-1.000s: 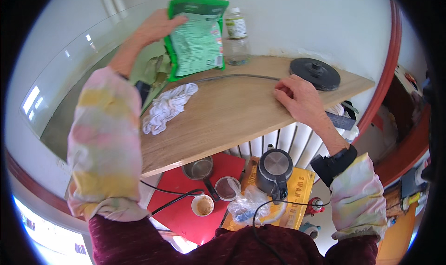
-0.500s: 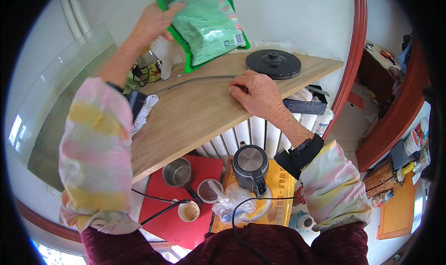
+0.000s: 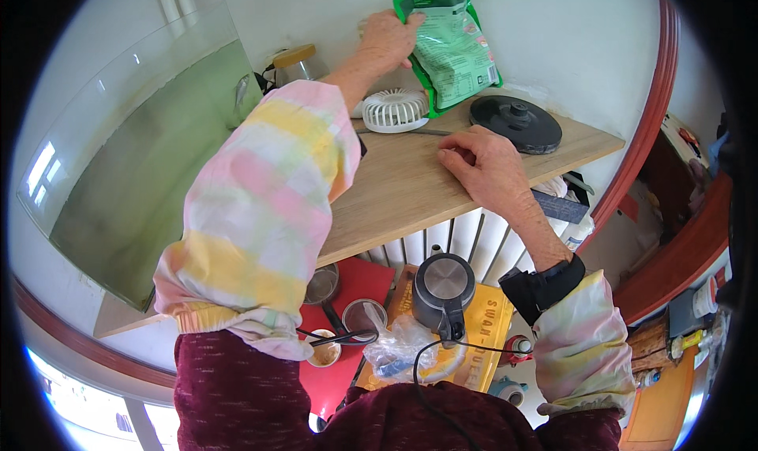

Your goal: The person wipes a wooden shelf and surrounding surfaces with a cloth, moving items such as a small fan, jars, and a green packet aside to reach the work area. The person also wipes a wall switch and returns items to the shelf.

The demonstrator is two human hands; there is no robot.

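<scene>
Head view, looking down: my left hand [image 3: 387, 40] is raised against the wall, its fingers pinching the top edge of a green snack bag [image 3: 450, 44] that hangs upright with its lower end just above the wooden shelf [image 3: 410, 190], between a small white fan [image 3: 395, 110] and a round black kettle base [image 3: 515, 123]. My right hand [image 3: 485, 167] rests palm-down on the shelf, fingers [image 3: 458, 144] loosely curled, holding nothing. I judge the bag is gripped but not yet set down; the kettle [image 3: 442, 289] sits below, off its base.
</scene>
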